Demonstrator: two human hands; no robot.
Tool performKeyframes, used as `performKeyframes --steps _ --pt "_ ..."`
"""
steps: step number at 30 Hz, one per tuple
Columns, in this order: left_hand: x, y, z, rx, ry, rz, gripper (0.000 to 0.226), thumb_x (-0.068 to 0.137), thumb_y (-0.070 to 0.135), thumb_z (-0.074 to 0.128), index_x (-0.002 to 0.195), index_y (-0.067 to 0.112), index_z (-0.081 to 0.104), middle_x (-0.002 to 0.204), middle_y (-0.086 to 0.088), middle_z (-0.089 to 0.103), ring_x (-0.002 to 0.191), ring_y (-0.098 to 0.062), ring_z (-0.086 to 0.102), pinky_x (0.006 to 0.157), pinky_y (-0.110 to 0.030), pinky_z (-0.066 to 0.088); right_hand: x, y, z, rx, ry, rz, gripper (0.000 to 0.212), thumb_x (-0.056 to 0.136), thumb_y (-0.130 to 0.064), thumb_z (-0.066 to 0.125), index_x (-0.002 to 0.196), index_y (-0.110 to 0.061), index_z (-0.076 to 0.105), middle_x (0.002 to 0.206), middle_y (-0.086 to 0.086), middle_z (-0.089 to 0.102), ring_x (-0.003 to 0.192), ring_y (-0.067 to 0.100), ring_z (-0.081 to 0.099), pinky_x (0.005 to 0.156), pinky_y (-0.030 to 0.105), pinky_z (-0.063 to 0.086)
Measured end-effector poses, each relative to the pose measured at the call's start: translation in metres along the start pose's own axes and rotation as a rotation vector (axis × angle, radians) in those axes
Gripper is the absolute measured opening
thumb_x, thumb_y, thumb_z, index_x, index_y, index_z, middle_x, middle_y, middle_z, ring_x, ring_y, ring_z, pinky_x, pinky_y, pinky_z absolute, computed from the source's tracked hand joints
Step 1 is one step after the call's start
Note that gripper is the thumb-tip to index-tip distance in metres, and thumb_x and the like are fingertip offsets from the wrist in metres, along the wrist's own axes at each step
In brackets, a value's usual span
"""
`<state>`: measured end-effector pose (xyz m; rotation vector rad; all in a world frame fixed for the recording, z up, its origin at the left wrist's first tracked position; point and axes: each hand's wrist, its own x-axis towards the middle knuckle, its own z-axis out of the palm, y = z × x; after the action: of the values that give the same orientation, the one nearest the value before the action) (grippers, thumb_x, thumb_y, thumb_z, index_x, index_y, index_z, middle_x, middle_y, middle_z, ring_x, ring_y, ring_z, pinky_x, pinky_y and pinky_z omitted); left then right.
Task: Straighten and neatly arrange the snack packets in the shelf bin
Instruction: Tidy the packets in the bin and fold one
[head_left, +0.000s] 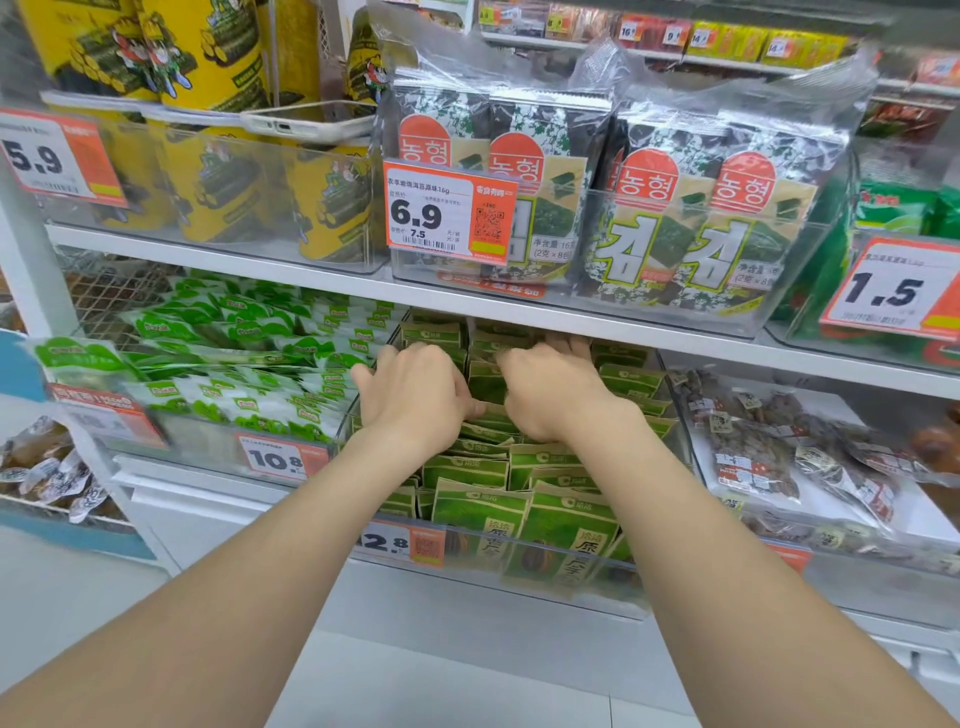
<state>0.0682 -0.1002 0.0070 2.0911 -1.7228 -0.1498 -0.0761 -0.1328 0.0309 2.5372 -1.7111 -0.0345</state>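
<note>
In the clear bin (493, 582), green snack packets (478, 514) in upright rows, left hand (415, 395) and right hand (550, 392) gripping some

Shelf bin (519, 571): snack packets (480, 512) standing in rows, front to back. Left of it: sachets (249, 332). Right of it: bagged snacks (753, 447). On upper shelf (218, 254), directly above: seaweed multipacks (691, 218). Left of these: canisters (218, 192), with phone (311, 122) lying on top.

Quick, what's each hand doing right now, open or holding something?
Left hand: fingers curled round green packets, gripping them.
Right hand: also curled round green packets.
</note>
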Motion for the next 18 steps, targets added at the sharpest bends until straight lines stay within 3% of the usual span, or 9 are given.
performKeyframes --steps 5,6,8,11,13,18 --pt "0.0 -0.002 -0.002 -0.078 0.054 0.088 0.024 0.091 0.055 0.075 0.081 0.034 0.082 0.079 0.01 0.062 0.1 -0.026 0.049 0.085 -0.044 0.028 -0.004 -0.004 0.002 0.195 0.231 -0.065 0.053 0.098 -0.009 0.058 0.148 -0.028 0.058 0.116 0.014 0.074 0.11 0.039 0.068 0.101 0.051 0.051" --pt "-0.001 -0.004 -0.003 -0.105 0.048 0.089 0.023 0.091 0.054 0.076 0.082 0.034 0.082 0.074 0.011 0.06 0.097 -0.025 0.05 0.086 -0.044 0.029 -0.003 -0.005 0.004 0.238 0.223 -0.055 0.052 0.1 -0.012 0.058 0.148 -0.029 0.059 0.119 0.015 0.074 0.112 0.038 0.067 0.105 0.052 0.051" --pt "-0.002 -0.008 -0.005 -0.145 0.025 0.08 0.023 0.091 0.053 0.077 0.081 0.033 0.083 0.067 0.012 0.058 0.092 -0.025 0.052 0.09 -0.045 0.031 0.002 -0.006 0.007 0.236 0.149 -0.009 0.05 0.102 -0.02 0.056 0.15 -0.032 0.057 0.129 0.014 0.07 0.127 0.037 0.059 0.119 0.057 0.034" --pt "-0.002 -0.007 -0.006 -0.166 0.01 0.076 0.025 0.091 0.053 0.077 0.081 0.032 0.083 0.068 0.012 0.061 0.09 -0.025 0.056 0.091 -0.045 0.032 0.006 -0.002 0.006 0.152 0.05 0.105 0.052 0.103 -0.026 0.052 0.155 -0.033 0.051 0.145 0.017 0.059 0.145 0.037 0.04 0.124 0.057 0.014" --pt "-0.002 -0.008 -0.005 -0.173 0.005 0.073 0.026 0.091 0.054 0.077 0.082 0.031 0.083 0.07 0.013 0.062 0.089 -0.024 0.055 0.091 -0.045 0.032 0.007 -0.003 0.003 0.125 -0.013 0.111 0.052 0.103 -0.027 0.049 0.155 -0.029 0.05 0.15 0.021 0.053 0.149 0.039 0.029 0.122 0.057 0.014" --pt "-0.004 -0.011 -0.003 -0.125 0.02 0.073 0.017 0.092 0.053 0.076 0.086 0.038 0.082 0.087 0.013 0.066 0.098 -0.025 0.056 0.096 -0.05 0.037 0.001 -0.008 0.007 0.096 -0.15 0.018 0.047 0.107 -0.034 0.031 0.142 -0.025 0.061 0.143 0.021 0.059 0.146 0.04 0.029 0.118 0.065 0.015"
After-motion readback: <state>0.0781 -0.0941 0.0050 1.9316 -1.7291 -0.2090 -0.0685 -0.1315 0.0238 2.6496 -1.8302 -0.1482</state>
